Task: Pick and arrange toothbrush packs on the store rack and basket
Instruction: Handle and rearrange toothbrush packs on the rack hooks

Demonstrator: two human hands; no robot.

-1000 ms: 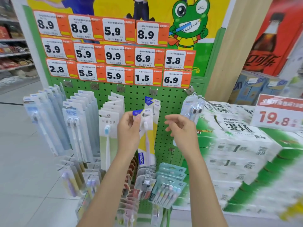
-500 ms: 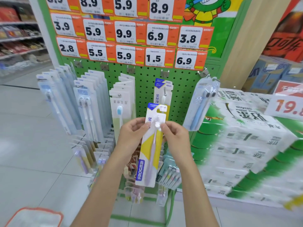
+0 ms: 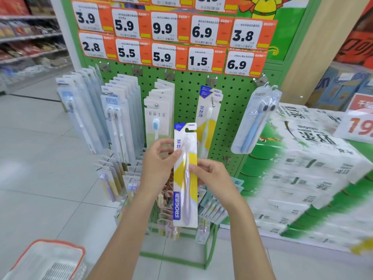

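left hand pinches toothbrush pack | right hand grips its edge | risk: light two-hand pinch slips, pack misses basket

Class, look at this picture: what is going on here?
A person holds a toothbrush pack upright before the green rack. The left hand pinches its left edge near the top; the right hand grips its right edge lower down. Behind it, matching packs hang on a hook. A basket sits on the floor.
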